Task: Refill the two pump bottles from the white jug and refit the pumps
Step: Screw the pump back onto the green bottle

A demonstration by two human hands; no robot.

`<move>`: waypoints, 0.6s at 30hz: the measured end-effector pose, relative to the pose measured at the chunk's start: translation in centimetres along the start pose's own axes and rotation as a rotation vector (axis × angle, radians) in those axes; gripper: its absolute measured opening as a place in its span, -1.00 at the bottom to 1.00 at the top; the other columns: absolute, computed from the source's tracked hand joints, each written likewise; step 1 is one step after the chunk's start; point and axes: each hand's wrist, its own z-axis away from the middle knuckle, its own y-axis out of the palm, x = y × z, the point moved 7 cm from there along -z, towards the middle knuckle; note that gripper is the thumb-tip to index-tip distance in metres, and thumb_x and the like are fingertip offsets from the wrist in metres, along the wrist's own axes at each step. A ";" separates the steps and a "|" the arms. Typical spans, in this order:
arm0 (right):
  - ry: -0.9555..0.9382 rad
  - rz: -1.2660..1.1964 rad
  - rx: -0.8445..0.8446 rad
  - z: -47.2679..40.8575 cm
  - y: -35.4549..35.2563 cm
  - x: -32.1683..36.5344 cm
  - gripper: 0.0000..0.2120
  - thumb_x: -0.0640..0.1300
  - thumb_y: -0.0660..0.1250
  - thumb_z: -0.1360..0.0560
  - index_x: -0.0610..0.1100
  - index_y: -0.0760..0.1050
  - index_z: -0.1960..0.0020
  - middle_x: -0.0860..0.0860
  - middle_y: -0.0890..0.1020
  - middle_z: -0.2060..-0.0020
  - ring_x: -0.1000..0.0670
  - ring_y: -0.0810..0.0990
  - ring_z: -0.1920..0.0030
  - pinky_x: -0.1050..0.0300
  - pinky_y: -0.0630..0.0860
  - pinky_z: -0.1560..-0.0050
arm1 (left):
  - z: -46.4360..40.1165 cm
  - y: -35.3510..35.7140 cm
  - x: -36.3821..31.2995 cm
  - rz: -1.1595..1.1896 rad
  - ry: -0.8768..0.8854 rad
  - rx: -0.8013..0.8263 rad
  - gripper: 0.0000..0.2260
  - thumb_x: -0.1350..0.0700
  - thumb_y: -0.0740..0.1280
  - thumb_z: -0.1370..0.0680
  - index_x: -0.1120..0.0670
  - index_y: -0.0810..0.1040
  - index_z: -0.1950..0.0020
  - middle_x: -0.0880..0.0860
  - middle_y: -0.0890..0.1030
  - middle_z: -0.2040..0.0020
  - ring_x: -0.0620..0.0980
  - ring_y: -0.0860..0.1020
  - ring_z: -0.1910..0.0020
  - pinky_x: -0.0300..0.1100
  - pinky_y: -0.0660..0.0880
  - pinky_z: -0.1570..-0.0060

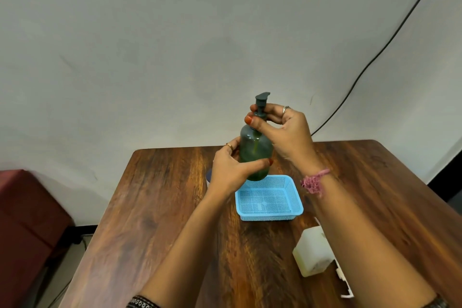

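Single head-worn, wide-angle view. It looks forward and down from above the near edge of the wooden table (160, 207), facing the far edge and the grey wall (175, 45) behind it. Both forearms enter from the bottom of frame at close range. The table's far corners show; its near corners lie outside the frame.

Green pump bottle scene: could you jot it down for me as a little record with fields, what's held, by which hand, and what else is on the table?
held item: green pump bottle, lifted above the table
left hand: grips the bottle's body
right hand: fingers pinch the dark pump at the bottle's neck
blue basket: on the wooden table, below the bottle
white jug: on the table, partly hidden by the right forearm
second bottle: only a sliver shows behind the left hand; cannot tell more
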 end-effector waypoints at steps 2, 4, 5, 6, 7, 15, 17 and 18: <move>0.020 0.043 0.061 0.0 -0.3 0.0 -0.59 -0.01 0.53 -0.32 -0.09 0.60 -0.13 0.07 0.68 -0.01 0.15 0.62 -0.07 0.09 0.53 -0.19 | 0.0 -0.2 0.1 -0.008 0.005 0.019 -0.48 0.19 0.58 -0.30 0.08 0.53 -0.23 -0.10 0.64 -0.03 -0.22 0.62 0.01 -0.36 0.56 0.11; 0.093 0.095 0.174 0.2 -0.5 -0.8 -0.34 0.11 0.52 -0.23 -0.08 0.49 -0.27 0.09 0.60 -0.17 0.13 0.55 -0.18 0.18 0.50 -0.19 | -0.1 -0.3 0.4 -0.022 0.008 0.043 -0.50 0.22 0.56 -0.31 0.10 0.54 -0.22 -0.11 0.64 0.00 -0.28 0.61 0.05 -0.40 0.52 0.16; 0.141 0.132 0.245 0.6 -0.5 -1.5 -0.23 0.16 0.51 -0.19 -0.05 0.42 -0.34 0.10 0.54 -0.25 0.12 0.51 -0.22 0.21 0.49 -0.16 | -0.2 -0.3 0.7 -0.032 0.008 0.057 -0.50 0.23 0.56 -0.32 0.12 0.53 -0.23 -0.08 0.64 -0.01 -0.26 0.62 0.04 -0.40 0.52 0.15; 0.184 0.160 0.307 1.0 -0.4 -2.0 -0.15 0.18 0.51 -0.17 -0.03 0.35 -0.38 0.12 0.49 -0.28 0.11 0.50 -0.22 0.23 0.51 -0.10 | -0.2 -0.3 1.0 -0.031 0.007 0.070 -0.50 0.25 0.55 -0.32 0.13 0.53 -0.23 -0.05 0.64 -0.03 -0.22 0.62 0.03 -0.38 0.53 0.13; 0.211 0.170 0.350 1.6 -0.3 -2.6 -0.14 0.17 0.53 -0.17 -0.02 0.32 -0.40 0.14 0.47 -0.27 0.13 0.51 -0.19 0.29 0.53 -0.02 | -0.3 -0.4 1.2 -0.023 0.004 0.082 -0.50 0.27 0.54 -0.32 0.14 0.53 -0.24 -0.02 0.65 -0.04 -0.18 0.63 0.01 -0.36 0.53 0.11; 0.181 0.217 0.151 2.8 0.2 -5.0 -0.37 -0.02 0.62 -0.21 -0.04 0.45 -0.20 0.14 0.58 -0.03 0.18 0.57 -0.03 0.34 0.51 -0.03 | -0.7 1.0 3.4 0.079 0.001 0.191 -0.53 0.49 0.44 -0.34 0.28 0.50 -0.23 0.11 0.66 -0.04 -0.08 0.65 0.03 -0.28 0.55 0.08; 0.185 0.240 0.096 2.8 0.1 -5.8 -0.38 -0.02 0.62 -0.20 -0.07 0.48 -0.20 0.08 0.61 -0.04 0.11 0.59 -0.04 0.24 0.54 -0.07 | -1.0 1.0 4.2 0.081 -0.029 0.211 -0.45 0.44 0.47 -0.35 0.25 0.45 -0.31 0.11 0.64 -0.13 -0.07 0.64 -0.06 -0.25 0.56 0.02; 0.190 0.253 0.068 2.8 0.0 -6.2 -0.37 -0.01 0.62 -0.20 -0.07 0.49 -0.20 0.07 0.62 -0.04 0.11 0.59 -0.04 0.23 0.55 -0.07 | -1.0 1.0 4.7 0.056 -0.042 0.223 -0.38 0.36 0.51 -0.35 0.22 0.41 -0.37 0.09 0.61 -0.20 -0.06 0.61 -0.14 -0.22 0.56 -0.06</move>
